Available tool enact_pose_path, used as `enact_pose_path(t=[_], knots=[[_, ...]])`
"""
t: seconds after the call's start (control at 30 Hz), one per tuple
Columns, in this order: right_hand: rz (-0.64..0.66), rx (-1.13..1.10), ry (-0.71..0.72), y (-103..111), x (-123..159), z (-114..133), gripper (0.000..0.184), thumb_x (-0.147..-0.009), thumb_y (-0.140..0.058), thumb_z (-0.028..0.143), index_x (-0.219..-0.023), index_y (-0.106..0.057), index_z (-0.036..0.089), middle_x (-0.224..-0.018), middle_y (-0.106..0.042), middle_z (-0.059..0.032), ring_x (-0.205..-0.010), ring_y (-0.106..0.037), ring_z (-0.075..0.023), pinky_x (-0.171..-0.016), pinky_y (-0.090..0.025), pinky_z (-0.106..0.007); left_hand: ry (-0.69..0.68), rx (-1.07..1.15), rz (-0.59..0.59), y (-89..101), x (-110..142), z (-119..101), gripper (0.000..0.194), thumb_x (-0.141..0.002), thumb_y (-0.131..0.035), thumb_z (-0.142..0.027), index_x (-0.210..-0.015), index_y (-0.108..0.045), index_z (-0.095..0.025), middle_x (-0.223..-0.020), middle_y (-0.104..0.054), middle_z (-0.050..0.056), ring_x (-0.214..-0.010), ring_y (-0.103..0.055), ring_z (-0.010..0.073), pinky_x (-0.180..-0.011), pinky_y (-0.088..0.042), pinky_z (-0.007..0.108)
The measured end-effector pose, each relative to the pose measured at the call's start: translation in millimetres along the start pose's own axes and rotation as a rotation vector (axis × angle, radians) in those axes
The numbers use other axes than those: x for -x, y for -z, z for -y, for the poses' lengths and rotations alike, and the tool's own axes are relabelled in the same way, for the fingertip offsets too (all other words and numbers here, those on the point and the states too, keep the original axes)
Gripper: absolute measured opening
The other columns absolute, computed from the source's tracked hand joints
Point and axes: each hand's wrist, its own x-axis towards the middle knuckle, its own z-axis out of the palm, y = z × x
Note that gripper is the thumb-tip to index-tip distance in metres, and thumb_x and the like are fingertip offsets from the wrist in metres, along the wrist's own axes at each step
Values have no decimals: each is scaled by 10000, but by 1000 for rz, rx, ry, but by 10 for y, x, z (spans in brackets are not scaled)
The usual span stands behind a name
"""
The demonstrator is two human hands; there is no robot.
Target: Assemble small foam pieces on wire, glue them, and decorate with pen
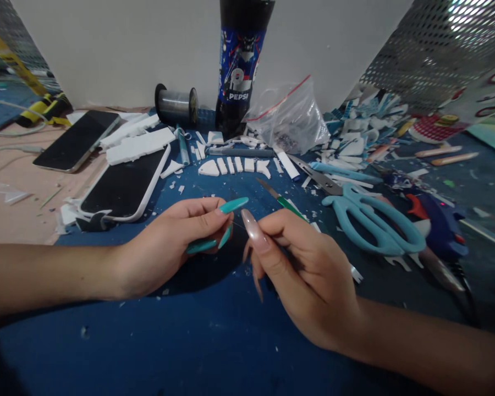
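My left hand (190,231), with long turquoise nails, pinches thumb against forefinger near the middle of the table. Close to its right, my right hand (301,269), with long pinkish nails, is closed in a similar pinch. A very thin strand (238,223) faintly shows between the fingertips; its ends are hidden. Behind the hands lies a row of white foam pieces (209,168) laid out as a fish, with head, body strips and tail. A green-handled craft knife (291,207) lies just beyond my right fingers. Farther back stands a spool of thin line (176,105).
Blue-handled scissors (375,220) and a blue glue gun (443,225) lie at right. Two phones (121,184) lie at left. A Pepsi bottle (243,71), plastic zip bag (292,118) and heap of foam scraps (358,132) line the back of the blue table (181,341).
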Motion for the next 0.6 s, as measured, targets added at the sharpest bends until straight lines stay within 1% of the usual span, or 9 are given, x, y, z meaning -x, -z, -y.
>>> enact_pose_path(t=[0.1, 0.23, 0.33, 0.4, 0.47, 0.6], knots=[[-1, -7, -12, -9, -8, -2, 217, -992, -386, 279, -795, -453, 217, -532, -529, 59, -436, -519, -51, -451, -398, -183, 0, 2, 3, -6, 0, 5, 236, -863, -482, -269, -648, -465, -174, -643, -406, -10, -568, -385, 92, -531, -385, 204], [4, -12, -18, -16, -20, -4, 239, -990, -389, 292, -772, -450, 215, -534, -512, 56, -445, -505, -52, -455, -394, -184, -52, -7, 27, -21, -2, 21, 248, -887, -465, -249, -654, -452, -164, -648, -416, -21, -582, -389, 77, -534, -361, 178], [26, -44, -33, -15, -20, -7, 236, -989, -394, 292, -773, -450, 215, -538, -510, 59, -456, -506, -51, -465, -398, -178, -105, -96, 22, -22, 1, 23, 251, -910, -452, -265, -679, -450, -168, -638, -403, -38, -562, -363, 68, -507, -342, 164], [45, -97, -49, -13, -22, -11, 240, -989, -393, 298, -774, -454, 211, -542, -513, 59, -455, -505, -48, -467, -402, -174, -183, -263, -13, -8, 10, 11, 275, -930, -432, -284, -681, -457, -170, -622, -398, -45, -544, -349, 68, -487, -325, 166], [62, -172, -74, -12, -34, -19, 265, -989, -388, 315, -758, -456, 204, -538, -508, 56, -452, -507, -49, -468, -410, -172, -300, -488, -62, 22, 24, -8, 304, -946, -409, -292, -671, -461, -174, -599, -408, -46, -528, -354, 71, -481, -318, 181], [113, -389, -177, -18, -94, -53, 291, -972, -409, 378, -756, -469, 193, -528, -496, 61, -424, -506, -53, -446, -429, -175, -648, -933, -162, 121, 20, -34, 286, -935, -417, -222, -652, -442, -188, -550, -404, -43, -489, -370, 88, -495, -323, 227]])
